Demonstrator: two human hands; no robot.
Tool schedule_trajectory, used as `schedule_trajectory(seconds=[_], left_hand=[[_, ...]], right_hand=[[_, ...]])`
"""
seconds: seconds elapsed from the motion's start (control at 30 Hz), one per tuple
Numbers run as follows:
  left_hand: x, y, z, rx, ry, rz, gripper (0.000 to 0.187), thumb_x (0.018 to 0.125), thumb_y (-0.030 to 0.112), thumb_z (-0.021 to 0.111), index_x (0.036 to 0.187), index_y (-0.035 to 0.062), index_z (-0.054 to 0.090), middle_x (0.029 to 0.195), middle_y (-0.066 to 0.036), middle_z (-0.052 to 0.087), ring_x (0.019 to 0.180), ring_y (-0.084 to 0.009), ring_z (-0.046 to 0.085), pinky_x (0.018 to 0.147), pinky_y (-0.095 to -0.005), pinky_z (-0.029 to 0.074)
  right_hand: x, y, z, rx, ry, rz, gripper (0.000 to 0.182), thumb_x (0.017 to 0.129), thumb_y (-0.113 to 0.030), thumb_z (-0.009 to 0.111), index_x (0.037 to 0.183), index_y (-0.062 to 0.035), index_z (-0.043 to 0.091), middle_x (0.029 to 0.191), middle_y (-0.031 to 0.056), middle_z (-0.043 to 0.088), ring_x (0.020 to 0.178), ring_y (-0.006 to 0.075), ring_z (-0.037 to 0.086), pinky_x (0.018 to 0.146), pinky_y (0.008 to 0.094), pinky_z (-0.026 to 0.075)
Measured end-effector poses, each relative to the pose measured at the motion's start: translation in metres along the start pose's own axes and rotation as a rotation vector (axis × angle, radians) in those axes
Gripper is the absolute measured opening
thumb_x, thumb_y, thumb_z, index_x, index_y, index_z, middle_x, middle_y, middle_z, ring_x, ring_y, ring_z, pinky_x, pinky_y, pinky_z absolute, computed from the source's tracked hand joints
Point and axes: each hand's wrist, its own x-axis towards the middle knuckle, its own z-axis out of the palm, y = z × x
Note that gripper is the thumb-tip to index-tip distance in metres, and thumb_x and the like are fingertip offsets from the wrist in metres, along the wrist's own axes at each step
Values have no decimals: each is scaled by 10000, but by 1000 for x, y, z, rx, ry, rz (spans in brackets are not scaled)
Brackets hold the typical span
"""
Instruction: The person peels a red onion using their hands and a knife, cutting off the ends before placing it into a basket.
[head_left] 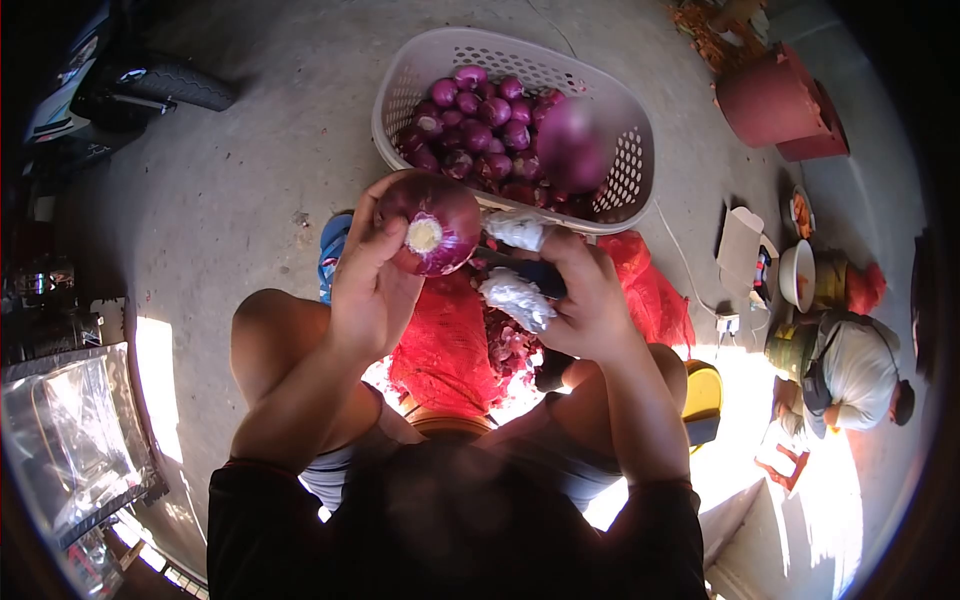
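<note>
A large red onion [432,225] with a pale cut end facing up is held in my left hand [375,280], thumb on its near side. My right hand [590,295] is closed beside it, white wrapping [515,300] on its fingers; a dark object shows between them, but I cannot make out what it is. Beyond both hands stands a light plastic basket [400,75] holding several purple onions [490,110]. Below the hands, red mesh [445,345] lies between my knees, with onion skins [512,350] beside it.
More red mesh [650,290] lies right of the basket. Farther right are a white bowl [797,275], an open cardboard box [740,240], a red container [770,95] and a seated person [855,370]. A wheel [185,82] shows upper left; a clear plastic sheet [80,430] is lower left.
</note>
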Motion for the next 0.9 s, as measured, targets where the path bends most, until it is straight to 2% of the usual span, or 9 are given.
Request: schedule_trajectory(seconds=[0.07, 0.17, 0.47, 0.57, 0.67, 0.77, 0.87, 0.9], left_hand=[[0, -2, 3, 49, -11, 32, 430, 863, 137, 476, 1258, 33, 340, 1187, -105, 473, 1136, -224, 451, 965, -366, 359], [-2, -4, -2, 188, -30, 27, 487, 890, 267, 452, 1282, 25, 297, 1248, -125, 432, 1181, -239, 407, 1003, -413, 297], [-3, -5, -1, 252, -65, 77, 513, 864, 193, 530, 1284, 31, 285, 1226, -128, 447, 1150, -233, 437, 977, -399, 344], [-3, -7, 4, 186, -56, 102, 451, 856, 62, 537, 1247, 34, 314, 1177, -97, 470, 1076, -167, 477, 897, -305, 413], [-4, -7, 4, 166, -61, 79, 457, 853, 57, 542, 1246, 33, 308, 1177, -100, 468, 1076, -165, 475, 904, -306, 406], [-5, -8, 4, 155, -58, 73, 452, 855, 59, 541, 1243, 33, 311, 1174, -99, 469, 1079, -166, 472, 917, -312, 392], [-3, -9, -1, 266, -81, 99, 504, 864, 178, 534, 1280, 42, 283, 1230, -131, 445, 1148, -240, 442, 969, -402, 357], [-3, -9, -1, 262, -79, 98, 504, 865, 178, 534, 1280, 42, 283, 1229, -131, 445, 1146, -240, 443, 969, -402, 358]], right_hand=[[-2, -2, 3, -21, -17, 84, 507, 614, -65, 702, 1079, -56, 502, 896, 115, 615, 739, 323, 618, 620, 355, 495], [-1, -5, 3, -24, 2, 149, 507, 610, -49, 695, 1080, -61, 504, 887, 113, 618, 741, 311, 623, 621, 355, 496], [1, -1, 3, -19, 21, 101, 484, 603, -7, 671, 1054, -55, 502, 890, 116, 620, 747, 305, 625, 628, 358, 497], [1, 0, 3, -38, 15, 95, 470, 602, -2, 669, 1038, -53, 500, 895, 119, 621, 753, 310, 625, 633, 359, 497], [0, -2, 5, -11, 23, 123, 474, 594, 8, 661, 1034, -54, 496, 893, 121, 622, 751, 314, 627, 629, 362, 499], [0, 1, 6, 21, 39, 99, 496, 586, 19, 650, 1047, -54, 484, 888, 122, 624, 751, 315, 631, 624, 364, 502], [-5, 7, 8, 45, 12, 108, 514, 582, 23, 646, 1060, -53, 470, 887, 124, 627, 755, 315, 633, 628, 364, 504], [-5, 7, 7, 42, 7, 110, 517, 582, 24, 645, 1061, -52, 467, 887, 125, 627, 758, 316, 633, 632, 363, 504]])
